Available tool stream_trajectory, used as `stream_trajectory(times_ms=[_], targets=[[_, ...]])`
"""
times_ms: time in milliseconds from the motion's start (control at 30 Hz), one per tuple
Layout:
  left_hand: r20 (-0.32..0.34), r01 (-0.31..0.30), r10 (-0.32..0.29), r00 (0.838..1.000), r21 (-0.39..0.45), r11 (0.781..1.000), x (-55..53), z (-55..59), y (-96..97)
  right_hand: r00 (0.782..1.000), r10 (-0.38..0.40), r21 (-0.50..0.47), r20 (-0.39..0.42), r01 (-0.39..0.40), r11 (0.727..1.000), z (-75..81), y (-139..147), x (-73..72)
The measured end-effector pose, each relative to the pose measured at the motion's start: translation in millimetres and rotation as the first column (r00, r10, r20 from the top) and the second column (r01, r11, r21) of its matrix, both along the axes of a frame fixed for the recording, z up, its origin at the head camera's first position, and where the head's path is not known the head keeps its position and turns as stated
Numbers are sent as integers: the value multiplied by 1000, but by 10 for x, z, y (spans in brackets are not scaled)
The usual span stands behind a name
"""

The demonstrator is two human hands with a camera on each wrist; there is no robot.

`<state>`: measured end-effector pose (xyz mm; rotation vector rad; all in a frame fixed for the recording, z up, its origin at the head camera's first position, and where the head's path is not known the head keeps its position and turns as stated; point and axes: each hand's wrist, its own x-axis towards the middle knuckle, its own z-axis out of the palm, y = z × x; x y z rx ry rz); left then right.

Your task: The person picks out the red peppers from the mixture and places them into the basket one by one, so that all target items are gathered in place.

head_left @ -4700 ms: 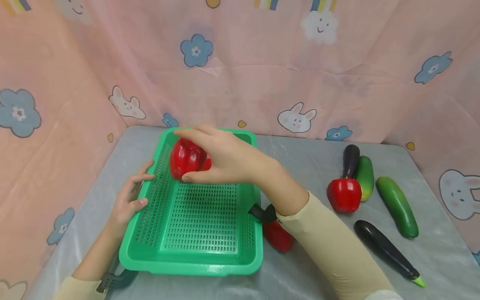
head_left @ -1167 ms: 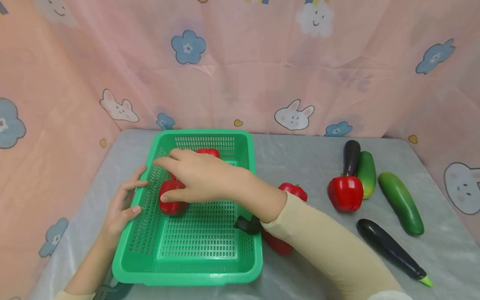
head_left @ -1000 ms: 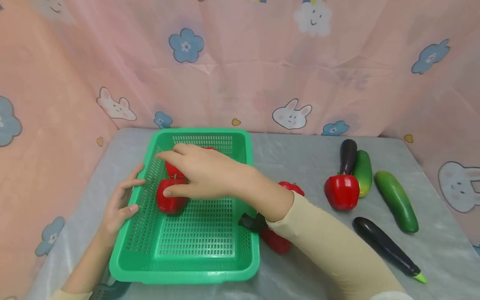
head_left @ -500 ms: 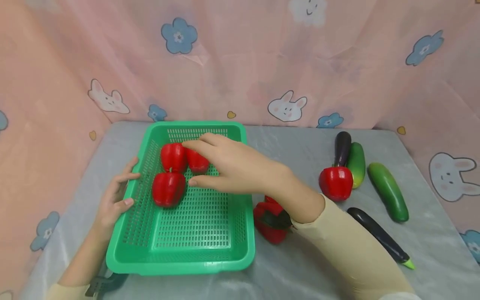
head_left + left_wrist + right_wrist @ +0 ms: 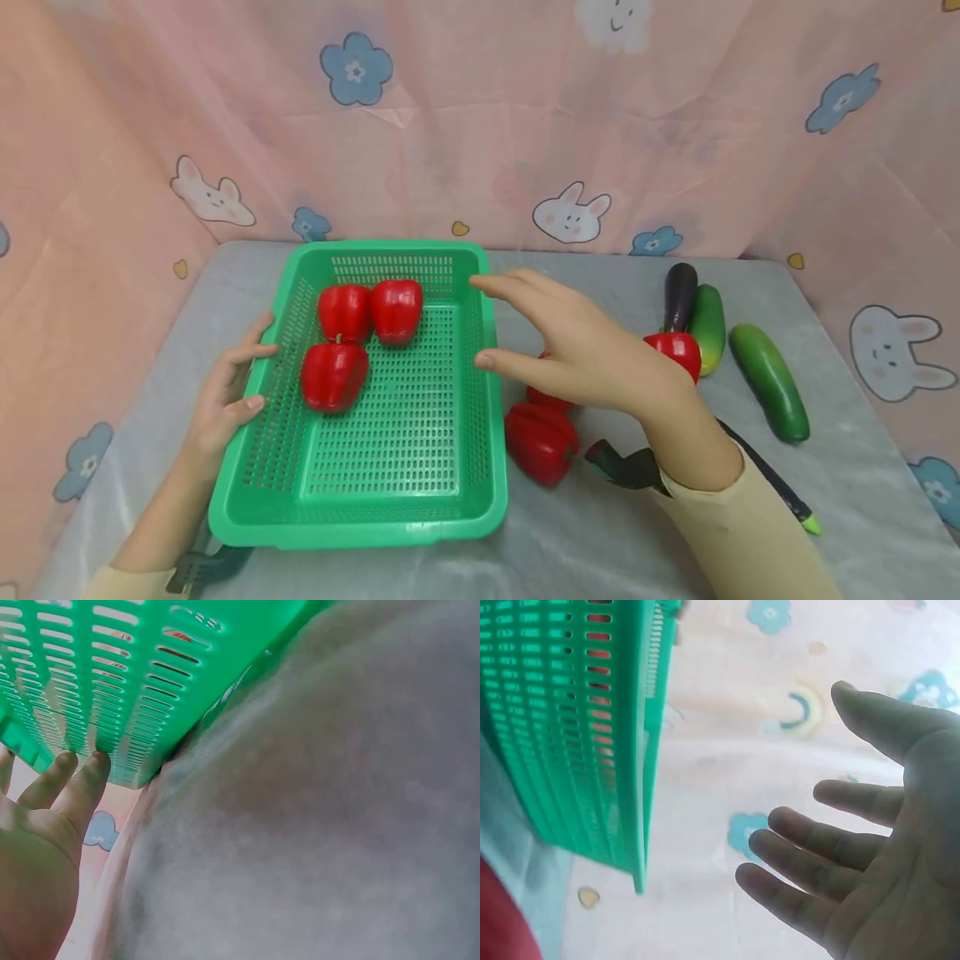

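A green slotted basket (image 5: 360, 533) stands on the left of the table, with three red bell peppers in its far left part: one nearer (image 5: 334, 377), one behind it (image 5: 345, 312) and one at the back (image 5: 397, 310). My left hand (image 5: 225, 396) touches the basket's left side, its fingertips against the slotted wall in the left wrist view. Just off the right rim, above the table, hovers my right hand (image 5: 577, 342), fingers spread and holding nothing. Below it lies another bell pepper (image 5: 542, 443) beside the basket, and one more (image 5: 551, 397) is partly hidden by the hand.
At the right lie a bell pepper (image 5: 677, 353), a dark eggplant (image 5: 681, 293), a cucumber (image 5: 707, 329), another cucumber (image 5: 770, 379) and a long eggplant (image 5: 780, 487), partly covered by my right arm. A pink patterned cloth (image 5: 465, 150) hangs behind the grey table (image 5: 600, 542).
My right hand set a bell pepper down in the basket, let go, and moved right, out past the rim. My left hand has stayed at the basket's left side.
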<state>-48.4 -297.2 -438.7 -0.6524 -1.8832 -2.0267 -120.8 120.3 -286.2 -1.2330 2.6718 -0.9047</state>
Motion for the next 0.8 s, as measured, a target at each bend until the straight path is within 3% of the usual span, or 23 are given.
stream_trajectory(times_ms=[200,500,800], targets=[[10,-1,1,1000,-6,1000,7,2,-3,994,-101,-25,-30,100,995,-49,391,92],[12,-3,3,1000,3,1000,5,5,0,968,-212,-36,-135,209,977,-157,898,121],[-16,-4,4,1000,-1,1000,-20,-25,-12,941,-327,27,-81,330,943,-279,1390,103]])
